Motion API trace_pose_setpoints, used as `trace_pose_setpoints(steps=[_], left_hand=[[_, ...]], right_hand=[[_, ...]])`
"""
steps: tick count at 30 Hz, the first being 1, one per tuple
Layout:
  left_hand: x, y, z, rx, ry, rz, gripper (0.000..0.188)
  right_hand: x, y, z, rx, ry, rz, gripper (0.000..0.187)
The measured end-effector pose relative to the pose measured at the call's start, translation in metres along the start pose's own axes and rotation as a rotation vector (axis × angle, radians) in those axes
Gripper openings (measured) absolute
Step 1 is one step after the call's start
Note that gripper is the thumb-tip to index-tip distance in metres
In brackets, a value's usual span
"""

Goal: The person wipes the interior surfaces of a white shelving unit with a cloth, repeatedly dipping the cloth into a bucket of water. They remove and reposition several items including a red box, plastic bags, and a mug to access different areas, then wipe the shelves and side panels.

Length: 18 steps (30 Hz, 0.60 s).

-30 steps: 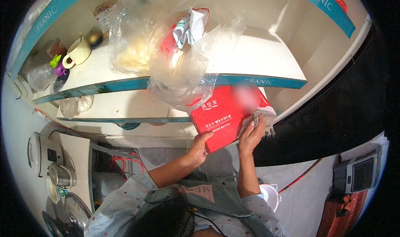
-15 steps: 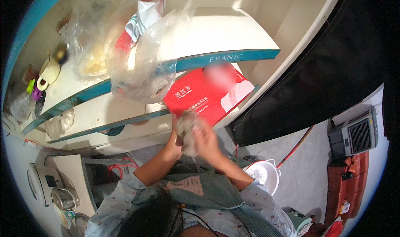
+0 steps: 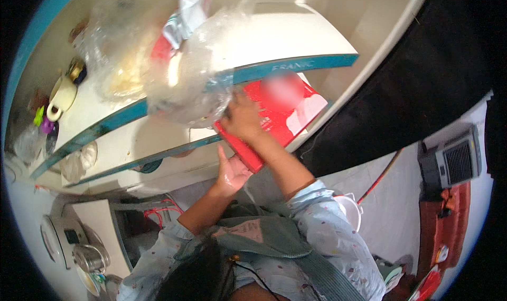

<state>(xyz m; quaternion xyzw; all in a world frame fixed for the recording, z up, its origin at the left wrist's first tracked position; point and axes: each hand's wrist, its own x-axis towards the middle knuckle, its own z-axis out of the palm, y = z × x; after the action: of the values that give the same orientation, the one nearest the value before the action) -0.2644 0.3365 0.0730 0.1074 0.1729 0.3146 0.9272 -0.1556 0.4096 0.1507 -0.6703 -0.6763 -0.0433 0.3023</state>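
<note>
My right hand (image 3: 244, 117) lies over the left end of a red printed cardboard box (image 3: 280, 122), with its fingers curled and blurred. What is under those fingers is hidden. At the box's near corner, my left hand (image 3: 232, 175) is turned palm up, thumb raised and fingers stretched out. Its fingertips reach the box's lower edge; I cannot tell whether they bear any weight. The box juts out at a slant from below the upper shelf's blue edge (image 3: 317, 63). A clear plastic bag (image 3: 185, 97) hangs over that edge beside my right hand.
On the upper shelf at left are a cream mug (image 3: 63, 94) and another clear bag (image 3: 119, 63). A black panel (image 3: 380, 97) borders the shelves on the right. Below stand a white bucket (image 3: 353, 210), an air cooler (image 3: 457, 158) and a metal pot (image 3: 88, 258).
Both hands were together on a crumpled greyish cloth in front of the box. They have parted: my right hand has moved up onto the box, and the cloth no longer shows clearly.
</note>
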Motion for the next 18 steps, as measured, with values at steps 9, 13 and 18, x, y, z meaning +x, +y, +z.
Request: trace_pose_setpoints(steps=[9, 13, 18], left_hand=[[-0.011, -0.001, 0.016, 0.146, 0.06, 0.094, 0.111], [-0.008, 0.002, -0.007, -0.1, -0.101, 0.006, 0.113], [-0.004, 0.002, 0.003, -0.064, -0.04, -0.001, 0.122]], right_hand=[[-0.032, -0.037, -0.004, 0.007, -0.327, -0.457, 0.023], [-0.01, -0.02, -0.015, 0.387, -0.285, -0.299, 0.023], [0.026, 0.017, 0.001, 0.287, 0.017, 0.108, 0.023]])
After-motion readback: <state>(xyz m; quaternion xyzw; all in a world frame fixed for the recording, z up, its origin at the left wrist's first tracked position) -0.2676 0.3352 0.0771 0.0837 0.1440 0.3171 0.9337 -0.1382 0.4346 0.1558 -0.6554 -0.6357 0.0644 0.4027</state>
